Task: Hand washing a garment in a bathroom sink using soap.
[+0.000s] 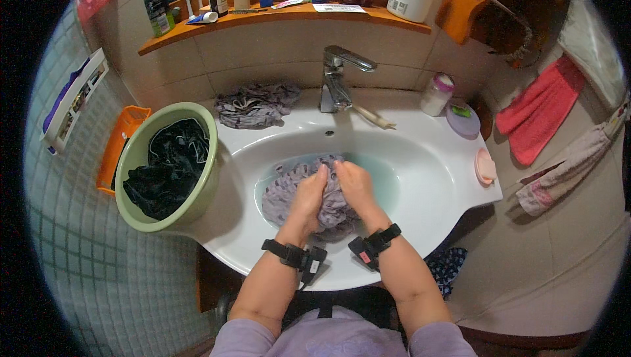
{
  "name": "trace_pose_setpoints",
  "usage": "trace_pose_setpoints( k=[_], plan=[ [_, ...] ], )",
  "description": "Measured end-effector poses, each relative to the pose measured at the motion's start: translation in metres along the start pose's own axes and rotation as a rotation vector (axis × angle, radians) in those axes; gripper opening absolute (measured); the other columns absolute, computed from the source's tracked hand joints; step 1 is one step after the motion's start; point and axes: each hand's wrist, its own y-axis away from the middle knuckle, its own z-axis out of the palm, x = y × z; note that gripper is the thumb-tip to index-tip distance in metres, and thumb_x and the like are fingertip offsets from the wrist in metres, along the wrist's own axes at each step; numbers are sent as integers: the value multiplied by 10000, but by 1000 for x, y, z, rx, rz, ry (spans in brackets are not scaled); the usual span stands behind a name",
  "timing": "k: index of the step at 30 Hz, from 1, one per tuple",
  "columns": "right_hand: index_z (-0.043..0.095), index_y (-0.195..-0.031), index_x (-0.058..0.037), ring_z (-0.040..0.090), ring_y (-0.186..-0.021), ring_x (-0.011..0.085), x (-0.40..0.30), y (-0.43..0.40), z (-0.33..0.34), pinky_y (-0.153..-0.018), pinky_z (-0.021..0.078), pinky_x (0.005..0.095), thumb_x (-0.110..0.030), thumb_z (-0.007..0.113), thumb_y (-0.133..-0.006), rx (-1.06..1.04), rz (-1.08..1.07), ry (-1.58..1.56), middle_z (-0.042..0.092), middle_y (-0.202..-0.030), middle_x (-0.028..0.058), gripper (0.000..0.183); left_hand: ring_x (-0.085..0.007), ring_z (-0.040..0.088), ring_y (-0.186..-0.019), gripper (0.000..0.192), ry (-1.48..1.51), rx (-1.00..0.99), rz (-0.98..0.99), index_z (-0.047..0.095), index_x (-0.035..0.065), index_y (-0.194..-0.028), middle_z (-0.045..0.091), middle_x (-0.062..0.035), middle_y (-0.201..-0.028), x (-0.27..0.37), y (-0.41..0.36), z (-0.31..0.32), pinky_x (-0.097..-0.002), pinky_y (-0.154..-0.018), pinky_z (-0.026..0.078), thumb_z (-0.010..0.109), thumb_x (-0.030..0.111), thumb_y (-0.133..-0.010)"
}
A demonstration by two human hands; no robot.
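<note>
In the white washbasin (pixel 429 174), a wet grey-lilac patterned cloth (pixel 286 197) lies partly in bluish water. My left hand (pixel 309 194) is closed on the cloth from the left, thumb up. Close beside it, my right hand (pixel 356 184) grips the same cloth from the right; the fingers of both hands are partly hidden in its folds. Above the basin stands a chrome mixer tap (pixel 337 78), and no stream shows from its spout. A second crumpled patterned cloth (pixel 256 105) rests on the basin's back ledge, left of the tap.
A green plastic basin (pixel 214 160) with dark clothes (pixel 172 170) stands on the left, by an orange basket (pixel 109 160). At the right are a lidded jar (pixel 437 93), a lilac dish (pixel 464 123) and a soap dish (pixel 480 167). A wooden shelf (pixel 291 14) holds toiletries; towels hang far right.
</note>
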Motion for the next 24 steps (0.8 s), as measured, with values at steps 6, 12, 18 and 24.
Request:
trace_pose_setpoints(
  k=[6, 12, 18, 24],
  plan=[
    [474, -664, -27, 369, -619, 50, -1, -2, -27, -533, 336, 222, -253, 536, -866, -301, 226, -570, 425, -630, -55, 309, -65, 513, -646, 94, -385, -92, 83, 557, 30, -739, 555, 10, -726, 12, 9, -11, -199, -582, 421, 640, 74, -753],
    [496, -695, -39, 429, -648, 51, 13, 3, -42, -576, 363, 208, -213, 587, -820, -523, 195, -403, 483, -677, -38, 232, -121, 533, -649, 98, -113, 59, 253, 498, 46, -726, 573, -38, -793, 19, 2, -30, -238, -652, 463, 561, -26, -705],
    [497, -788, -21, 465, -663, 108, 5, -3, -31, -606, 400, 262, -204, 501, -871, -227, 381, -735, 522, -686, 25, 201, -162, 561, -792, 107, 105, 48, 240, 493, 12, -830, 571, -83, -925, 12, -10, -43, -283, -712, 474, 501, -22, -729],
    [547, -806, -33, 567, -634, 312, -46, 22, 6, -557, 439, 359, -210, 511, -846, -66, -179, -126, 581, -741, 162, 185, -155, 538, -838, 287, -110, 214, 84, 530, 55, -988, 576, -89, -976, -6, -5, -12, -293, -729, 444, 489, 320, -883]
  ],
)
